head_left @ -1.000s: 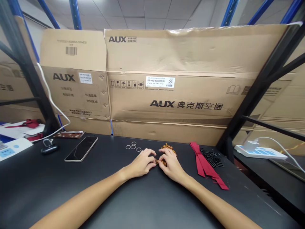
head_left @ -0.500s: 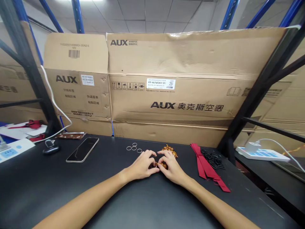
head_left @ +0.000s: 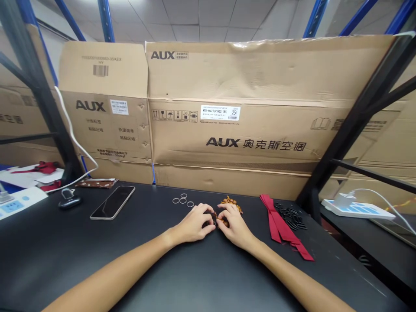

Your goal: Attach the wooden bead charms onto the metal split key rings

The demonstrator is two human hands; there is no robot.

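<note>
Near the middle of the black table, my left hand (head_left: 196, 223) and my right hand (head_left: 236, 224) face each other, a small gap between their fingertips. In the right hand's curled fingers lies a piece with shiny brown beads (head_left: 226, 223), partly covered by the thumb. The left thumb and fingers are closed in a pinch on something small and dark, mostly hidden. Behind my right hand sits a pile of brown beaded pieces (head_left: 234, 202), partly covered by the fingers. Several thin metal rings (head_left: 190, 204) lie just beyond my left hand.
Red ribbon strips (head_left: 286, 232) and a heap of black clasps (head_left: 290, 215) lie right. To the left are a phone (head_left: 112, 203), a small black device (head_left: 70, 202) and a brown packet (head_left: 96, 183). Cardboard (head_left: 227, 130) walls the back; a power strip (head_left: 357, 209) stands far right.
The fingertips have parted slightly, leaving a small gap where they nearly met before. The beaded piece remains at my right hand.
</note>
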